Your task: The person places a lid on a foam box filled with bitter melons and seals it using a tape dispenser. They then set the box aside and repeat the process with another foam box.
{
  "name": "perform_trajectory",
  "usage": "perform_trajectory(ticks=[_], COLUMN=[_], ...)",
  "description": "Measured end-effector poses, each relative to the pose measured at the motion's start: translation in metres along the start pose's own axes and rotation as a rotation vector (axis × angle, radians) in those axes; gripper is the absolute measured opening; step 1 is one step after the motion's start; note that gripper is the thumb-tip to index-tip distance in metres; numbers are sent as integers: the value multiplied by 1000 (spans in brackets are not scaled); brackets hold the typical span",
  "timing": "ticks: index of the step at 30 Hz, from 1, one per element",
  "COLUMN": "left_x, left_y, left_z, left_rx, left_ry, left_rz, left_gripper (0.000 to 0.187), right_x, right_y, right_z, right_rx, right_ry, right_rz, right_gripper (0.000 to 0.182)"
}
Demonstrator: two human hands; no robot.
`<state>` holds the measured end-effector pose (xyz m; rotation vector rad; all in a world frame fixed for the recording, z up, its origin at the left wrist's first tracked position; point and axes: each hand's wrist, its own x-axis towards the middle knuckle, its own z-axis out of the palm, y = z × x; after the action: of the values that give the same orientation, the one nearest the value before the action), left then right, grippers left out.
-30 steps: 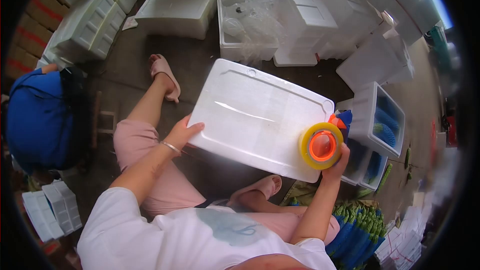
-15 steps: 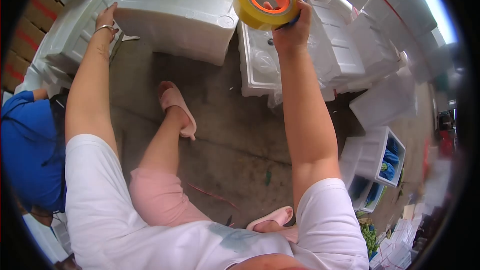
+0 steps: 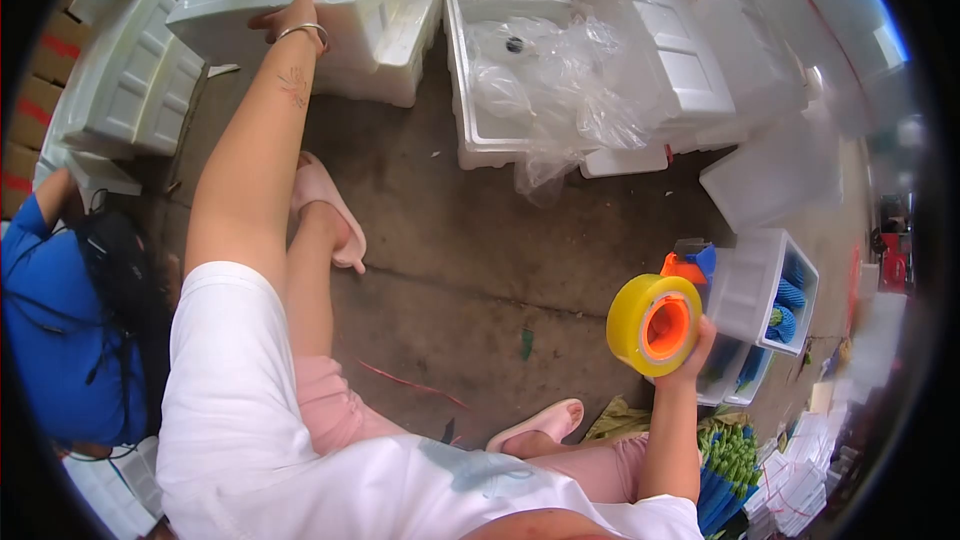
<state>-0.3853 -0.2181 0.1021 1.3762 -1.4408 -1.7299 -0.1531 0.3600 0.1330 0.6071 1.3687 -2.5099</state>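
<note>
My left hand [image 3: 293,15] rests against the near side of a white foam box [image 3: 400,15], fingers spread, with one finger up and others pointing left. A metal bangle circles that wrist. Low on the right, my right hand [image 3: 690,355] is closed around a tape dispenser [image 3: 690,268] with orange and blue parts. It carries a large yellow roll of packing tape [image 3: 632,325] with an orange core. The dispenser is held away from the box, above the floor.
An open foam box [image 3: 465,125] holds clear plastic bags [image 3: 540,90]. More foam boxes [image 3: 655,40] stand beside it. On the right, a foam box [image 3: 745,275] contains blue-netted produce, with green vegetables [image 3: 735,450] below. A person in blue [image 3: 60,330] is at the left. Cartons [image 3: 40,105] stand behind.
My right hand has brought the tape dispenser down and to the right, toward my body. My left hand has shifted right along the foam box, away from its left edge. The view has turned somewhat.
</note>
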Motion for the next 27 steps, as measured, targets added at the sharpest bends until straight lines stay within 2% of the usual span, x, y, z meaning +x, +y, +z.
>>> perform_trajectory(ticks=[2, 5, 7, 8, 11, 12, 14, 15, 17, 18, 19, 20, 21, 22, 23, 24, 25, 26, 27], left_x=[-9, -11, -2, -7, -6, -27, -65, -69, -64, 5, -19, 18, 59, 77, 54, 3, 41, 30, 20], left_y=[1, 3, 0, 0, -5, 0, 7, 10, 13, -2, 0, -6, -14, -20, -19, -18, -33, -46, -57], left_z=[-4, -10, -12, -11, -4, 6, 29, 33, 60, 62, 65, 58, 37, 31, 20, 19, 3, -5, -13], left_rx=[-22, -53, -15, 9, 27, 30, -90, -82, -15, -23, -28, 36, 98, 35, 74, 111, 229, 217, 211], left_ry=[-12, -96, -92, -111, -180, -187, -27, -35, 148, -3, 81, -129, -486, -413, -358, -158, -182, -149, -108], left_rz=[0, 15, -8, 4, -2, 2, 24, 14, -3, -77, -21, -85, -74, -34, -8, 64, 276, 344, 414], left_gripper=[131, 121, 110, 99, 99, 99, 83, 83, 89, 84, 72, 63, 78, 71, 83, 83, 89, 86, 84], right_x=[-5, -6, -8, -8, -5, -4, -3, -1, -1, -4, -4, -2, -5, -7, -10, -9, -6, -4, -4], right_y=[-1, 3, 3, 2, 3, 3, 0, 0, 0, -7, -8, -5, -19, -27, -42, -53, -66, -77, -89], right_z=[-12, -27, -22, -22, -23, -24, -28, -31, -42, -37, -42, -59, -59, -65, -70, -85, -113, -136, -162], right_rx=[17, 36, 36, 40, 61, 58, 49, 34, 17, 20, -39, -32, -62, -169, -383, -624, -954, -1179, -1235], right_ry=[-1, 38, 26, 25, 3, 1, 12, -21, -1, -10, 7, -3, -74, -7, 44, 105, 171, 292, 400], right_rz=[-24, -34, 4, 11, 5, 4, 4, 13, 10, 37, 12, -30, -57, -135, -227, -344, -405, -483, -429], right_gripper=[51, 51, 52, 52, 52, 52, 53, 54, 55, 56, 58, 61, 72, 77, 79, 74, 70, 68, 69])
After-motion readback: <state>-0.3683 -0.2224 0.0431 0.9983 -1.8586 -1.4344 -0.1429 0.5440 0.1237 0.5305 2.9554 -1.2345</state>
